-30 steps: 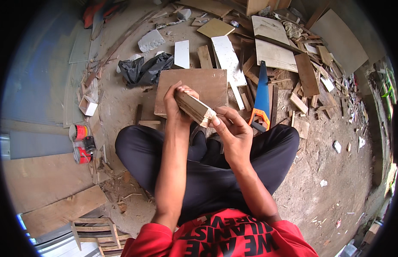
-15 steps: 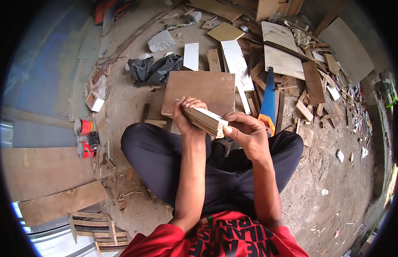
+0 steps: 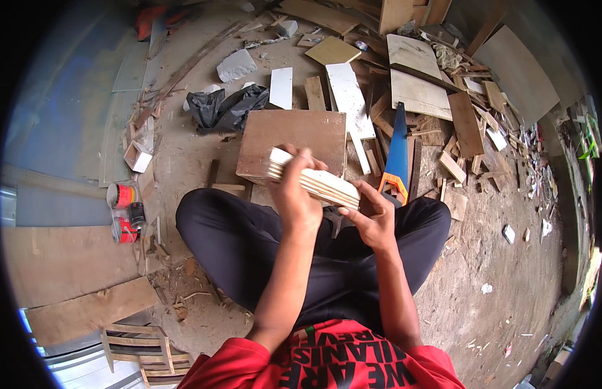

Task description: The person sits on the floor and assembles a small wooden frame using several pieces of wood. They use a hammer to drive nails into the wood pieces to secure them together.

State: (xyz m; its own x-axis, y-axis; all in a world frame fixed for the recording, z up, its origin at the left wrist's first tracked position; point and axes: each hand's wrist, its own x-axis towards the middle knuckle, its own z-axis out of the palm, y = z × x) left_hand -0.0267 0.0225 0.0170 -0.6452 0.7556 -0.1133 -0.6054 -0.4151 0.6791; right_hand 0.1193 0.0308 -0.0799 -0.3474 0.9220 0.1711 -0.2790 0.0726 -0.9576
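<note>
Setting: a dirt floor (image 3: 482, 259) littered with wood offcuts, boards and chips; a person sits cross-legged at the centre of the frame, seen from above.
Held thing: a stack of thin light wooden strips (image 3: 317, 183), just above centre, held over the lap and tilted down toward the right.
Left hand (image 3: 294, 194): fingers wrapped and clamped around the left half of the stack, thumb underneath.
Right hand (image 3: 373, 217): fingers closed against the lower right end of the stack, pressing its end face.
Behind the hands: one brown board (image 3: 294, 139) lying flat on the floor, just above the stack in the frame.
Right of the board: one handsaw (image 3: 397, 155) with a blue blade and orange handle, lying on the floor, apart from both hands.
Upper left: one crumpled black plastic bag (image 3: 230, 107) and one grey stone (image 3: 236, 65).
Left edge: two small red and black cans (image 3: 123, 211), near each other.
Strip count: several, perhaps five or six; the edges are too fine to count surely.
Doing it well: in my judgement, squaring the stack calls for a firm left grip while the right palm taps the ends flush, keeping the strips from fanning out.
</note>
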